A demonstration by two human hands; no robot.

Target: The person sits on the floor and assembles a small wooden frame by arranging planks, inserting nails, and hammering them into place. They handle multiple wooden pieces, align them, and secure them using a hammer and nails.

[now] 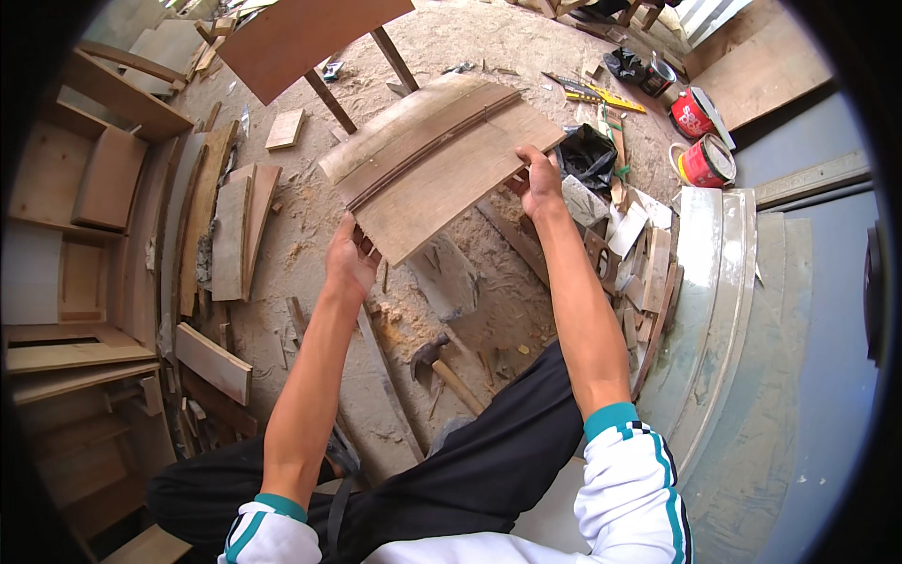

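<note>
A flat wooden panel (pixel 470 174) is held up in front of me, tilted, with a narrow dark strip (pixel 432 150) running along its length. My left hand (pixel 352 260) grips its near left corner, thumb on top and fingers curled beneath. My right hand (pixel 539 183) holds the near right corner the same way. Most of the fingers are hidden under the panel. On the ground below lies a claw hammer (pixel 451 376) with a wooden handle, near a pale block (pixel 444 274).
Wooden shelving (pixel 89 235) and leaning boards (pixel 233 235) line the left. A brown board on legs (pixel 305 38) stands beyond the panel. At right are red cans (pixel 707 162), a black plastic bag (pixel 588 155), a yellow-handled saw (pixel 601 94), wood scraps (pixel 648 273) and glass sheets (pixel 700 310).
</note>
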